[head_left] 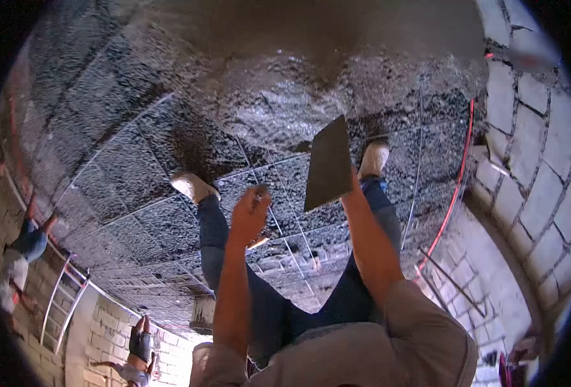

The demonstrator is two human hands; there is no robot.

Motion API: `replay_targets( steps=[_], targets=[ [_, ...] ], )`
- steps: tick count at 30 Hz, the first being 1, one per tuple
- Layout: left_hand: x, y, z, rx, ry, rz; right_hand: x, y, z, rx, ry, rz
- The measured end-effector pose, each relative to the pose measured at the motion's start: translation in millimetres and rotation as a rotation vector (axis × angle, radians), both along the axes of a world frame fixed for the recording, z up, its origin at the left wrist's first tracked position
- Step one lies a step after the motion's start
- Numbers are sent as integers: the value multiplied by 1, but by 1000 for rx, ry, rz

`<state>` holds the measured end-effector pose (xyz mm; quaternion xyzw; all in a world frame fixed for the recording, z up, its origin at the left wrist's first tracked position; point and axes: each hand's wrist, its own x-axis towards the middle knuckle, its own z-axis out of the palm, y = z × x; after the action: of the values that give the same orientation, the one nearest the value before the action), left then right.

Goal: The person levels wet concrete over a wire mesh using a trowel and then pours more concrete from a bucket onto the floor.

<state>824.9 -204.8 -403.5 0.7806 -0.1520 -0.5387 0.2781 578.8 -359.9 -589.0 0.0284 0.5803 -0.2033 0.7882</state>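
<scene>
My right hand [351, 193] is closed at the lower edge of a flat grey plastering trowel [328, 164], its broad blade tilted up in front of me; the handle is hidden. My left hand [249, 216] is curled beside my left leg, with a small dark object at its fingers that I cannot make out. Just below that hand shows a light, orange-marked piece [258, 242]. Beyond the trowel lies a mass of wet grey mortar [279, 106], smooth and shiny in places. My two light, mud-stained shoes [195, 187] stand apart on the rough dark floor.
Thin rods or lines [121, 216] cross the rough floor. A red hose or line [453, 200] runs along the right near a block wall [537, 142]. A ladder [65, 303] and two people [140, 351] appear at lower left. A pale bucket-like object [201, 314] stands behind my left leg.
</scene>
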Motion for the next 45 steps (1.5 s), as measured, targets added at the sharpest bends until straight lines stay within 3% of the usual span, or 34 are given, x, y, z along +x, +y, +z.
replay_targets(
  steps=[3, 5, 7, 10, 16, 19, 20, 23, 25, 28, 30, 33, 35, 37, 38, 40, 45],
  targets=[
    [41, 28, -43, -29, 2, 157, -5, 47, -4, 126, 106, -107],
    [59, 37, -46, -31, 46, 189, 28, 24, 20, 66, 271, 120],
    [70, 40, -54, -40, 79, 224, 25, 17, 0, 6, 242, 169],
    [73, 45, -66, -52, 150, 323, 39, -13, -23, 126, 182, 76],
    [65, 56, -95, -98, 96, 300, 62, -20, -49, 278, 100, -11],
    [70, 37, -65, -7, -10, 208, 74, -15, -52, 361, 27, -77],
    [68, 47, -71, -5, 100, 246, 78, -11, -52, 381, 1, -84],
    [66, 19, -10, 57, -58, 112, 100, -16, -45, 384, -95, -65],
    [50, 8, 35, 65, -117, 134, 106, -16, -28, 354, -130, -7],
    [30, 0, 83, 70, -166, 146, 115, -28, -6, 405, 10, 35],
    [33, -9, 89, 13, -165, 74, 122, -33, -6, 405, 8, 54],
    [62, -25, 50, 11, -164, -19, 123, -27, -18, 379, -10, 76],
    [107, -38, -10, -54, -125, 9, 132, -22, -21, 336, -19, 76],
    [134, -28, -56, -175, -268, 9, 132, -6, -14, 305, 12, 96],
    [145, -18, -66, -150, -243, 23, 137, 1, -12, 293, 25, 108],
    [174, -29, -68, -160, -19, 288, 148, 7, 0, 273, 39, 124],
    [196, -12, -74, -202, -83, 410, 208, -14, 11, 180, -1, 216]
  ],
)
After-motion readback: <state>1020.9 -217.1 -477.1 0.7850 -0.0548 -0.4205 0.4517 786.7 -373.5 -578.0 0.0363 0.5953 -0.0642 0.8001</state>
